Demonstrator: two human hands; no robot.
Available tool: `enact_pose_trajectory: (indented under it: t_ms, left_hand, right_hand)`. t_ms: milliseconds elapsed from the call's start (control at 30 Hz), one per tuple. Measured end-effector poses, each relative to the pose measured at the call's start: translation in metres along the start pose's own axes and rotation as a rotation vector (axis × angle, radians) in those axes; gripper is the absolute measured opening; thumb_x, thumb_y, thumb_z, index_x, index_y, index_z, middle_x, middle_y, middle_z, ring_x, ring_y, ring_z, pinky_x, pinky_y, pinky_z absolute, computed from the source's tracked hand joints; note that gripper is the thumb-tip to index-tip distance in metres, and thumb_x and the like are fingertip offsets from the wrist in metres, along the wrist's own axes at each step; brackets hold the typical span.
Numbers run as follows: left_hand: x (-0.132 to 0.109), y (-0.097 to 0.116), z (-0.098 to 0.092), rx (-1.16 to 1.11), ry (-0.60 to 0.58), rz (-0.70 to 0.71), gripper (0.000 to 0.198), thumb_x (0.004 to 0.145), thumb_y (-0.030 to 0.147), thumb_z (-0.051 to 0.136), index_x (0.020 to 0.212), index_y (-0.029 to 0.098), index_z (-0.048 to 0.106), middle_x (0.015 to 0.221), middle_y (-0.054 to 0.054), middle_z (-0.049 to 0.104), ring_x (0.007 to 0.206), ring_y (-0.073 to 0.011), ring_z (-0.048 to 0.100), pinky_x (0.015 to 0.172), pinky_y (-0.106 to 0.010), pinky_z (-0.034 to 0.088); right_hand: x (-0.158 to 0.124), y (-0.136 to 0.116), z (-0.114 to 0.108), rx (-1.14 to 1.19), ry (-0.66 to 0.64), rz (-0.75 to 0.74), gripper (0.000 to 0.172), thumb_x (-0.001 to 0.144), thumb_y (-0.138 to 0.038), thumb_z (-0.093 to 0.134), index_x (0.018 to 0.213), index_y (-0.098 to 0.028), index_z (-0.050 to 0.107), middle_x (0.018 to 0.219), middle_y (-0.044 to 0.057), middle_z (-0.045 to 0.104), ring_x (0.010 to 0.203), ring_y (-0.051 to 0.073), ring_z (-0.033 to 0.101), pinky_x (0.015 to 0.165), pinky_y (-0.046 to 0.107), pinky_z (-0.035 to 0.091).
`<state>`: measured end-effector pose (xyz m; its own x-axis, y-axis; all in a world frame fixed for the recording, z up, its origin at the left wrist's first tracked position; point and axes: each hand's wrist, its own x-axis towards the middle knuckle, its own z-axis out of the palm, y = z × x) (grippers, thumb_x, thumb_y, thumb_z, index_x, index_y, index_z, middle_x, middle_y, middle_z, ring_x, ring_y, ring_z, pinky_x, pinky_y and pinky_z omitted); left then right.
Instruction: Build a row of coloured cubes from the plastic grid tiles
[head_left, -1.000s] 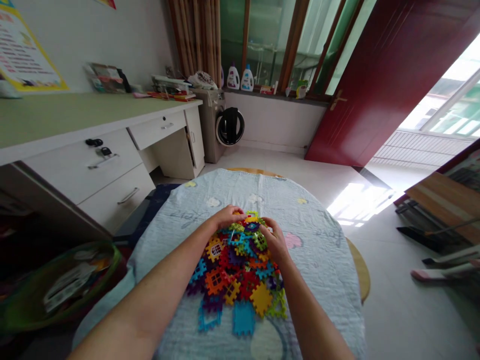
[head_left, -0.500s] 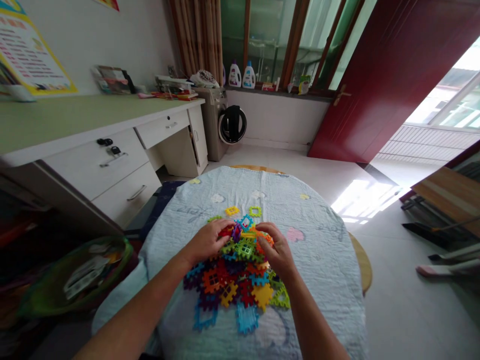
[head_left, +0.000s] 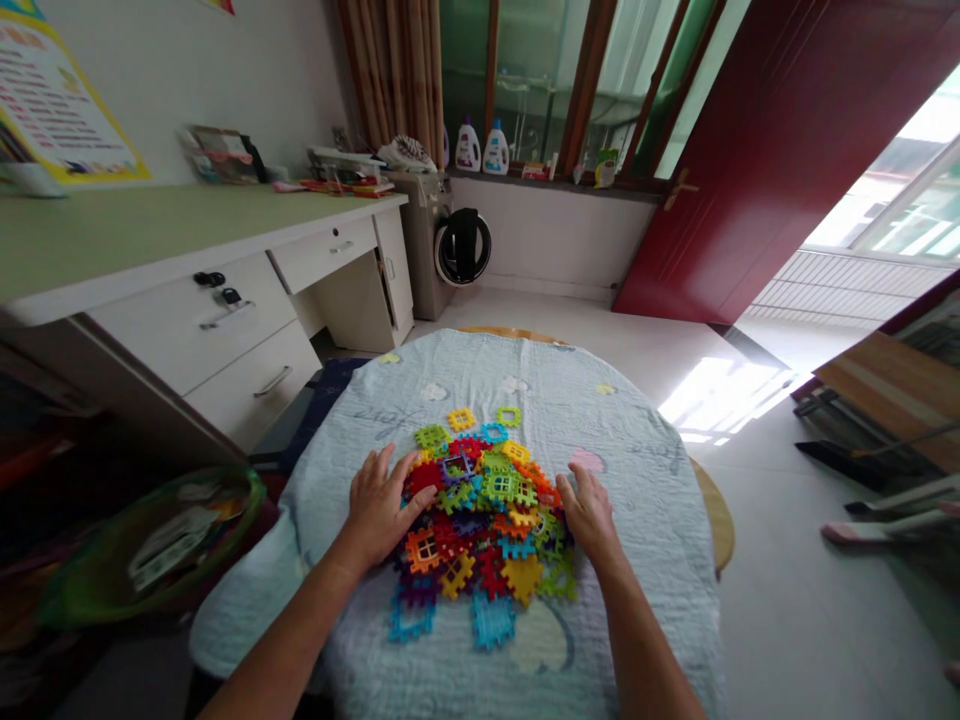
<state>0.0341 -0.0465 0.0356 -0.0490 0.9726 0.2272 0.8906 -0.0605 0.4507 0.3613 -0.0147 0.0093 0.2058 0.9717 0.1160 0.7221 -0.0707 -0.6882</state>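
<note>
A heap of colourful interlocking plastic building tiles (head_left: 472, 522) lies on the cloth-covered round table (head_left: 645, 500). My left hand (head_left: 382, 505) rests at the heap's left edge, fingers spread, with the thumb by a red tile (head_left: 424, 478). On the opposite side my right hand (head_left: 589, 510) is open, its fingertips close to the orange tiles (head_left: 546, 488). Neither hand holds a tile. Near the far end of the heap lie a yellow square frame (head_left: 460, 419) and a lime-green one (head_left: 508, 416). Two blue tiles, one a solid square (head_left: 493, 622), lie at the near edge.
A green basket (head_left: 150, 550) with assorted items stands on the floor at left. Beyond it is a white desk with drawers (head_left: 202, 320). A washing machine (head_left: 427, 250) with its door ajar stands behind the table. A red door (head_left: 697, 150) is at right.
Both hands have moved apart from the top of the heap to its two sides. The purple tile that was by my left fingers now lies on the heap.
</note>
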Motion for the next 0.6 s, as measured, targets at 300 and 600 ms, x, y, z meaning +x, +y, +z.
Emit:
enact_pose_trajectory:
  t_ms: [300,600]
  left_hand:
    - [-0.011,0.011,0.000,-0.265,-0.136,0.145,0.061,0.090,0.051,0.044,0.146,0.027,0.036,0.149,-0.009,0.041,0.139,-0.0259,0.038,0.116,-0.046,0.032]
    - [-0.070,-0.032,0.004,-0.046,-0.176,0.132,0.128,0.044,0.067,0.080,0.152,0.037,0.018,0.160,-0.010,0.021,0.143,-0.0434,0.023,0.113,-0.060,0.030]
  right_hand:
    - [-0.012,-0.045,0.018,0.333,-0.214,-0.229,0.040,0.090,-0.048,0.045,0.117,-0.023,0.062,0.128,0.008,0.060,0.122,0.022,0.053,0.107,0.037,0.039]
    - [0.076,-0.045,0.024,0.201,-0.221,-0.161,0.043,0.090,-0.046,0.045,0.118,-0.019,0.062,0.127,0.012,0.061,0.123,0.024,0.052,0.108,0.039,0.035]
